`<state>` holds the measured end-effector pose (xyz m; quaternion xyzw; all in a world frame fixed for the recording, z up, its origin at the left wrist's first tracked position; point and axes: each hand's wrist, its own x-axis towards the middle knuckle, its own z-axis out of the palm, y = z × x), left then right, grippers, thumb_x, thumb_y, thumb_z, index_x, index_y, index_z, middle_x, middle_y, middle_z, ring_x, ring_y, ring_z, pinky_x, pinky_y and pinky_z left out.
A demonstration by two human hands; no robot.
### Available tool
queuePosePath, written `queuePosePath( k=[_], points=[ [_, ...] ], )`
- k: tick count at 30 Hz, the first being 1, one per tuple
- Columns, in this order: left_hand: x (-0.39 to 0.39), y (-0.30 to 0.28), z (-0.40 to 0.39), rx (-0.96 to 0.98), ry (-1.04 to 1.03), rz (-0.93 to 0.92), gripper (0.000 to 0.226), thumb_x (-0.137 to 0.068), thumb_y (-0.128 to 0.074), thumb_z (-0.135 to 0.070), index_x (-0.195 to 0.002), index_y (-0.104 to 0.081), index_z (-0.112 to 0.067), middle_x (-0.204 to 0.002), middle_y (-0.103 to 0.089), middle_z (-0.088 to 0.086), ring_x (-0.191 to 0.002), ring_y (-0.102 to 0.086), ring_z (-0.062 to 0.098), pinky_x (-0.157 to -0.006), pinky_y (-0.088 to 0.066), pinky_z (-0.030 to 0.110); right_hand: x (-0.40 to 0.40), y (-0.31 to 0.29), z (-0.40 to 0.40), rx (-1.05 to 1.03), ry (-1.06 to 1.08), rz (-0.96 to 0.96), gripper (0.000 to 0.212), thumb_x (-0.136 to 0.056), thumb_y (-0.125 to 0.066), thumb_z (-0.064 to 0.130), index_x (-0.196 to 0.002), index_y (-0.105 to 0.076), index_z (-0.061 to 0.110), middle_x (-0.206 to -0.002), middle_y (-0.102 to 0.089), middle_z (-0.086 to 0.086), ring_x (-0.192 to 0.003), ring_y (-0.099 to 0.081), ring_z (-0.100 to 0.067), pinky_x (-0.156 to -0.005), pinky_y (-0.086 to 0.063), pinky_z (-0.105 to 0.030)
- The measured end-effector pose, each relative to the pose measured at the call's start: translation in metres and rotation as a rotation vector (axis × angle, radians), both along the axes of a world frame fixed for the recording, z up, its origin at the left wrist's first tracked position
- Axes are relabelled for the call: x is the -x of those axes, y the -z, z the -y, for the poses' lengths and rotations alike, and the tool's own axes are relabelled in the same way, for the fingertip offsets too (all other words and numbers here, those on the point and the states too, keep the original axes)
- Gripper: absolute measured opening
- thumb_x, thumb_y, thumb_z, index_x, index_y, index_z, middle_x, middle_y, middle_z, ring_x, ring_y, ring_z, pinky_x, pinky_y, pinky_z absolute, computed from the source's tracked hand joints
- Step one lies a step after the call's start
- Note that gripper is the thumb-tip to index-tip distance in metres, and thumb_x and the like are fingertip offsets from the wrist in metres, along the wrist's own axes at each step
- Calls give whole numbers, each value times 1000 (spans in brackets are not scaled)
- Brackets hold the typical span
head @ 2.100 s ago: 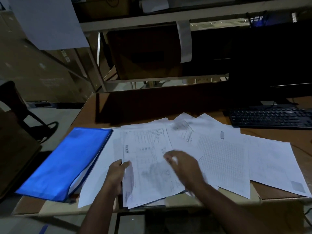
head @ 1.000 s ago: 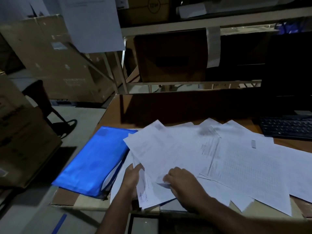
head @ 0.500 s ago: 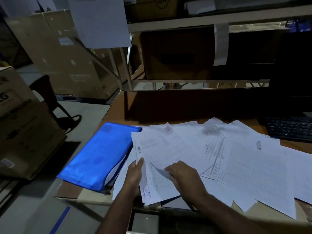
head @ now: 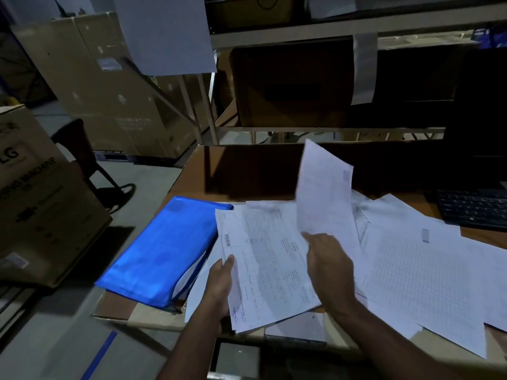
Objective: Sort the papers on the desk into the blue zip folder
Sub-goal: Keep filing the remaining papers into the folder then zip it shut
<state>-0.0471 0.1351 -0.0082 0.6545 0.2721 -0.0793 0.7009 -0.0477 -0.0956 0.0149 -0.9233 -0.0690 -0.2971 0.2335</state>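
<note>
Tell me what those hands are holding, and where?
The left hand grips a printed stack of papers at its near left edge. The right hand pinches a raised single sheet by its bottom edge.

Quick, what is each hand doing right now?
Left hand: holds the printed white paper stack.
Right hand: pinches a raised single white sheet.

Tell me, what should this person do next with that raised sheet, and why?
Probably lay the lifted sheet onto the bundle the left hand holds; the right hand has it upright, and the blue zip folder lies beside them.
</note>
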Motion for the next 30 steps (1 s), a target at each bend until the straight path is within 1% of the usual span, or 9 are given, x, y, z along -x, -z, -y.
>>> queuePosePath(
  k=[5,8,11,15,19,23,25,27,30],
  points=[
    [0,-2,0,51,-25,-5,37,-109,-49,-39,-124,-67,-11,-112,-75,15,-98,-72,36,-72,-57,38,20,12,-25,140,-438,-204,30,-86,-64,14,-114,-72,24,-98,-73,6,-91,-66,-15,-72,-56,-31],
    [-1,-2,3,111,-67,-31,50,-103,-50,-59,-108,-74,-17,-101,-80,11,-92,-74,35,-75,-59,38,29,20,-41,173,-508,-290,27,-99,-51,25,-119,-69,23,-109,-71,3,-102,-61,-17,-83,-50,-31],
    [-3,3,1,217,-86,-26,63,-93,-44,-77,-117,-73,-27,-114,-79,9,-105,-74,38,-98,-57,52,30,26,-54,144,-490,-296,33,-97,-51,22,-126,-68,21,-112,-72,0,-101,-64,-17,-86,-49,-29],
    [-1,0,0,135,-18,62,41,-101,-60,-48,-120,-72,-13,-115,-78,17,-93,-75,39,-79,-63,47,30,19,-63,142,-536,-336,30,-98,-47,33,-107,-71,19,-94,-70,-1,-85,-64,-19,-73,-48,-32],
    [3,5,-3,193,-23,79,23,-105,-59,-12,-127,-66,-8,-118,-77,17,-106,-74,41,-96,-57,59,30,4,-59,-11,-470,-482,59,-94,-35,69,-113,-70,25,-111,-69,10,-93,-64,-10,-86,-49,-31],
    [2,-2,-10,156,19,128,29,-101,-64,-13,-130,-62,-7,-125,-71,20,-106,-71,37,-99,-55,54,5,9,-30,-219,-202,-274,38,-94,-63,44,-124,-65,20,-119,-64,5,-106,-58,-9,-97,-50,-36],
    [3,-8,-16,189,20,152,45,-94,-71,-22,-135,-60,-8,-130,-69,21,-108,-71,35,-97,-57,52,-10,6,-12,-254,-54,-281,59,-89,-69,45,-139,-50,18,-135,-51,2,-126,-44,-14,-107,-42,-36],
    [9,-15,-19,348,60,168,47,-92,-68,-26,-136,-62,-12,-133,-69,19,-112,-71,37,-88,-61,47,-23,-5,0,-414,-20,-474,77,-86,-70,50,-148,-36,17,-142,-45,1,-132,-41,-18,-105,-42,-36],
    [19,-30,-19,552,89,182,39,-101,-56,-20,-137,-63,-9,-135,-68,22,-112,-71,38,-85,-63,45,-26,-21,-5,-630,-232,-750,52,-95,-59,49,-137,-45,24,-130,-58,4,-111,-59,-14,-86,-53,-31]
  ],
)
